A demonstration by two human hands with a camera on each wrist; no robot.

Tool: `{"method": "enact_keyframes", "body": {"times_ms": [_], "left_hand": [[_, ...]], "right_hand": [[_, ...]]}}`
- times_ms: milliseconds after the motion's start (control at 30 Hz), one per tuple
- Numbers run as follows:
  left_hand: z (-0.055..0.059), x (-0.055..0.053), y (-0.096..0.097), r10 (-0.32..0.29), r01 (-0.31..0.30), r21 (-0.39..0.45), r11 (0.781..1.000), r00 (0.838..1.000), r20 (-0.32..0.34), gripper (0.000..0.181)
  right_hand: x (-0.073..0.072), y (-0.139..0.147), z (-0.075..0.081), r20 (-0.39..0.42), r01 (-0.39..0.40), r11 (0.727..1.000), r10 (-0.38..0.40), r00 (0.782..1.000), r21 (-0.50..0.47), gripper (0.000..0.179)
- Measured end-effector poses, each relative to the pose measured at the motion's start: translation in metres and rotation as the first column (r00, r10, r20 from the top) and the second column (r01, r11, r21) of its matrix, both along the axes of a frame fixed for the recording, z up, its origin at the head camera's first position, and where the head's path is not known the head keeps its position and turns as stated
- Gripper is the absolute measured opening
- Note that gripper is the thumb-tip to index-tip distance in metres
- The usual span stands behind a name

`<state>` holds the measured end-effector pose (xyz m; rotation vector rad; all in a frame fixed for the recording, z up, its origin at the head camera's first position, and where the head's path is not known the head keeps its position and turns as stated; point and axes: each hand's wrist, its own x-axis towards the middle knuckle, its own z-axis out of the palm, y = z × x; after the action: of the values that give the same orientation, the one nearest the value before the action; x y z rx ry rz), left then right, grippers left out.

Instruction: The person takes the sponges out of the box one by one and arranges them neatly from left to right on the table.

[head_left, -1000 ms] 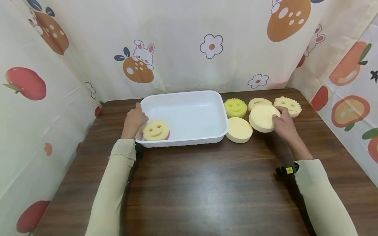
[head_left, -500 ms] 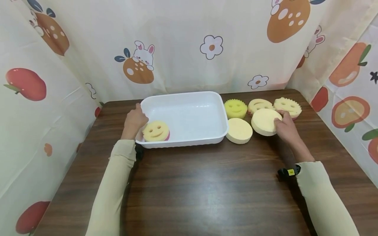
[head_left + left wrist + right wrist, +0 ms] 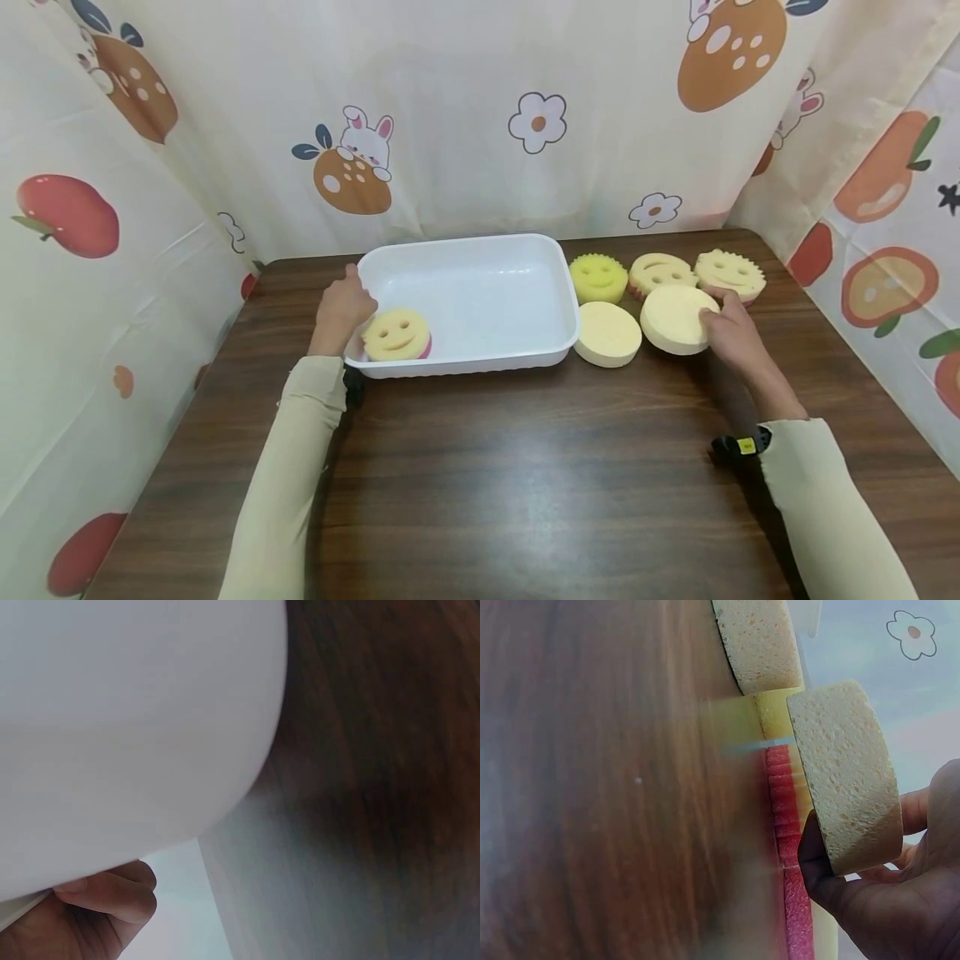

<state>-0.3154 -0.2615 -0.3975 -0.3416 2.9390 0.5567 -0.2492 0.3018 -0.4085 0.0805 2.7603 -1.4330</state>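
My left hand (image 3: 342,312) grips the left rim of a white plastic tray (image 3: 491,304). In the left wrist view its fingers (image 3: 116,896) curl at the tray's edge. A cream smiley-face sponge (image 3: 397,335) with a pink underside lies in the tray's near left corner. To the right of the tray, my right hand (image 3: 738,333) pinches a plain round cream sponge (image 3: 675,319) between thumb and fingers. The right wrist view shows this sponge's porous side (image 3: 847,780) held off the table, slightly tilted.
Beside the tray's right wall lie a plain round sponge (image 3: 607,335) and a yellow smiley sponge (image 3: 597,278). Two cream smiley sponges, one in the middle (image 3: 663,271) and one farther right (image 3: 731,275), sit behind my right hand. A patterned curtain (image 3: 465,167) borders the brown table (image 3: 510,483).
My right hand has drawn the round sponge slightly toward me and to the right, uncovering more of the middle smiley sponge. The left hand keeps its place on the tray.
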Motion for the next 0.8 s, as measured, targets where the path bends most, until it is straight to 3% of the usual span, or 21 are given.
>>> {"method": "enact_keyframes", "body": {"times_ms": [533,800], "left_hand": [[0.0028,0.0007,0.0021,0.002,-0.002,0.002,1.000,1.000,0.012,0.074],[0.0014,-0.0003,0.0015,0.006,-0.006,0.008,1.000,1.000,0.015,0.075]], "right_hand": [[-0.0002,0.0044,-0.0057,0.093,-0.081,0.996,0.078,0.993,0.033,0.063],[-0.0006,0.0043,-0.0075,0.091,-0.092,0.994,0.086,0.992,0.057,0.062]]}}
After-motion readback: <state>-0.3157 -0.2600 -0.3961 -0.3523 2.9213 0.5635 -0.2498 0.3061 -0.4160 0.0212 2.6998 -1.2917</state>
